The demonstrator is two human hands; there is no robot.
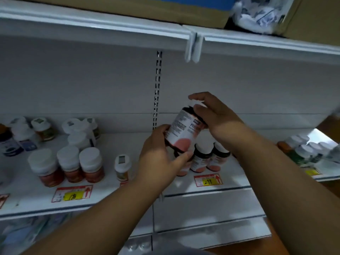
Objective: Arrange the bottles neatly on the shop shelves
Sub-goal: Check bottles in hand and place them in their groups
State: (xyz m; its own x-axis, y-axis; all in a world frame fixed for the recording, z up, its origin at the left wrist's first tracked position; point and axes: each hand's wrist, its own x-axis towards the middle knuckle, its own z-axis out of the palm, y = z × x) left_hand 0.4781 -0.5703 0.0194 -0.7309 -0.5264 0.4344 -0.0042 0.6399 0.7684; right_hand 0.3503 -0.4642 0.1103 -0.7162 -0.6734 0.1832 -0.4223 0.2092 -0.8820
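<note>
Stocking looks part done: the dark bottle (pixel 184 131) is in the air above the shelf (pixel 103 197), tilted, the left hand (pixel 161 155) curled round its base and the right hand (pixel 215 115) gripping its white cap. Two matching bottles (pixel 209 157) already stand just below it, near the price tag (pixel 208 180). Setting this one beside them appears to remain. Further left, three red-filled bottles (pixel 68 165) stand in a row, a small bottle (pixel 122 167) alone, and a looser cluster (pixel 81 129) behind probably needs straightening.
</note>
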